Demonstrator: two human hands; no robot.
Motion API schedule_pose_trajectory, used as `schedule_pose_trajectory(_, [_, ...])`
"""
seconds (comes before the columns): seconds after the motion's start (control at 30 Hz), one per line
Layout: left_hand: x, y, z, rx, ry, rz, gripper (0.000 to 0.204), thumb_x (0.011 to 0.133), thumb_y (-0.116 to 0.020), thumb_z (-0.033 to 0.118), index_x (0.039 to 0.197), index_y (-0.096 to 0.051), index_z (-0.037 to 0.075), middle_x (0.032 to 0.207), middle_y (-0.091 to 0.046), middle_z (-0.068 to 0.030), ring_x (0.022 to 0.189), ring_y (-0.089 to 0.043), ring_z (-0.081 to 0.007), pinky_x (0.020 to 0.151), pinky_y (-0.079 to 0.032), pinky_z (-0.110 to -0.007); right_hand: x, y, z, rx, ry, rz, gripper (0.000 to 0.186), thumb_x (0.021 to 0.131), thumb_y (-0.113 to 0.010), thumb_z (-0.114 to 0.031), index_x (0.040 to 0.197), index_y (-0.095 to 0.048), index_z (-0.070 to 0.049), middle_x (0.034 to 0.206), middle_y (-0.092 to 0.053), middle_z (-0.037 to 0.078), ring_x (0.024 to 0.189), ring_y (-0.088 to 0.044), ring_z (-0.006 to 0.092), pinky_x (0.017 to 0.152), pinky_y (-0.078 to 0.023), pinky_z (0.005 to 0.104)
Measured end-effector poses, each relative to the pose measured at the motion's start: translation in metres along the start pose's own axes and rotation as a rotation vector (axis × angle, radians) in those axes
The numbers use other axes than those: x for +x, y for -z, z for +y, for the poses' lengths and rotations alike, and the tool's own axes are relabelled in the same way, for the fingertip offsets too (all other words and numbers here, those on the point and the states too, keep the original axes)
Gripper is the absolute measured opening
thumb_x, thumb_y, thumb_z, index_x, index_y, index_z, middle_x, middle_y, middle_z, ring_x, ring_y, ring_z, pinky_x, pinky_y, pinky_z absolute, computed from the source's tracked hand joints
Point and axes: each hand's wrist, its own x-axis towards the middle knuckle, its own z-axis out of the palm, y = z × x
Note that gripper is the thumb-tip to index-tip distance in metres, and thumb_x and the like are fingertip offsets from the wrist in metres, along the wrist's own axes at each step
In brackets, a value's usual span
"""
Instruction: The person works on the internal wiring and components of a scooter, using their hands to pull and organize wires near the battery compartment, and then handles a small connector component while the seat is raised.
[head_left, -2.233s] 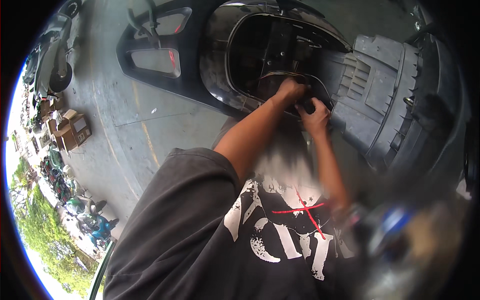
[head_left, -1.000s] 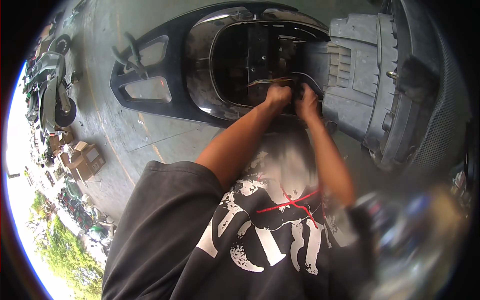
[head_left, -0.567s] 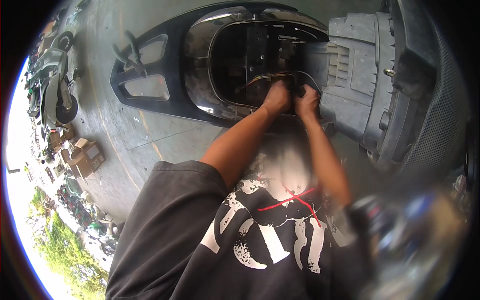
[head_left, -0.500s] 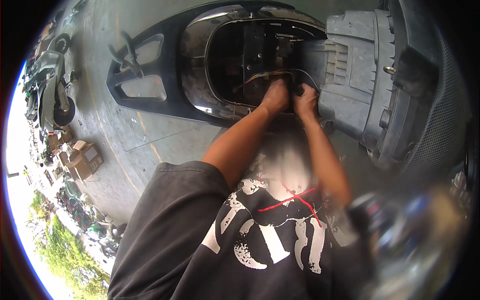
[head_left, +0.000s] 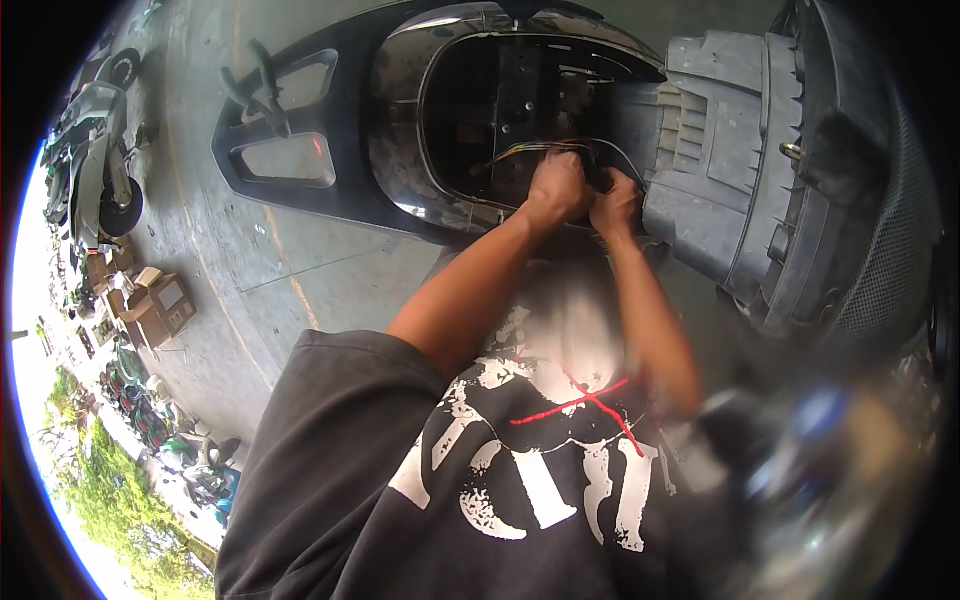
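Both hands work at the near rim of the open compartment [head_left: 470, 110] in a dark scooter body [head_left: 350, 150]. My left hand [head_left: 560, 188] is closed, its fingers pressed together around thin wires [head_left: 545, 148]. The multicoloured bundle runs along the far side of that fist and its loose end lies in the compartment. Close to its right, my right hand [head_left: 614, 204] pinches with bent fingers. A dark piece shows between the two hands, too shadowed to name. A grey cable [head_left: 625, 160] curves down beside the right hand.
Pliers [head_left: 262, 92] lie across the tail frame at the left. Grey ribbed plastic panelling [head_left: 715, 150] and a seat-like dark part with mesh [head_left: 880, 240] stand at the right. Cardboard boxes [head_left: 158, 310] and a parked motorbike [head_left: 100, 170] are on the floor farther left.
My left hand has shifted slightly and turned, its back now facing up more. The right hand stays beside it, still pinching. The whole view has moved a little.
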Motion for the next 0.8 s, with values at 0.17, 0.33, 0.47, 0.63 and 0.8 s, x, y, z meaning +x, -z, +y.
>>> schedule_pose_trajectory(0.17, [-0.007,0.009,0.0,-0.034,-0.169,0.156,0.04,0.066,-0.067,0.026,0.095,-0.068,-0.002,0.093,-0.067,-0.021,0.093,-0.064,-0.0361,0.087,-0.05,-0.038,-0.003,0.006,-0.014,0.013,-0.074,-0.087,0.025,0.073,-0.066,-0.007,0.098,-0.065,0.0,0.094,-0.068,0.019,0.09,-0.067,0.0304,0.079,-0.051,0.0362])
schedule_pose_trajectory(0.33, [-0.011,0.017,-0.002,-0.414,0.021,-0.069,0.033,0.07,-0.063,0.023,0.092,-0.071,0.0,0.09,-0.07,-0.0177,0.084,-0.066,-0.0284,0.08,-0.051,-0.034,-0.019,0.013,-0.02,0.004,0.314,0.048,0.034,0.07,-0.07,-0.003,0.103,-0.061,-0.001,0.106,-0.064,0.017,0.1,-0.063,0.0312,0.086,-0.049,0.038])
schedule_pose_trajectory(0.47, [-0.005,0.009,-0.007,-0.593,0.067,-0.043,0.028,0.074,-0.057,0.019,0.089,-0.071,0.0,0.09,-0.069,-0.0194,0.084,-0.067,-0.0291,0.076,-0.052,-0.035,-0.02,0.022,0.017,-0.151,0.326,0.076,0.039,0.068,-0.074,-0.004,0.105,-0.06,-0.002,0.107,-0.062,0.017,0.103,-0.06,0.0347,0.09,-0.047,0.0404])
schedule_pose_trajectory(0.63, [0.015,-0.023,-0.019,-0.46,0.418,0.052,0.029,0.08,-0.057,0.018,0.105,-0.069,0.01,0.096,-0.071,-0.0129,0.089,-0.068,-0.0304,0.076,-0.054,-0.037,-0.018,0.027,0.006,-0.264,0.375,-0.006,0.034,0.069,-0.077,-0.011,0.098,-0.063,-0.001,0.104,-0.062,0.018,0.098,-0.06,0.0352,0.087,-0.049,0.0393])
schedule_pose_trajectory(0.8, [0.025,-0.014,-0.025,0.267,-0.336,-0.199,0.039,0.085,-0.063,0.032,0.113,-0.063,0.005,0.101,-0.069,-0.0173,0.095,-0.067,-0.0302,0.08,-0.054,-0.036,-0.02,0.025,-0.005,-0.267,0.305,-0.048,0.029,0.068,-0.078,-0.015,0.089,-0.065,-0.001,0.098,-0.063,0.018,0.094,-0.06,0.0356,0.084,-0.048,0.0397])
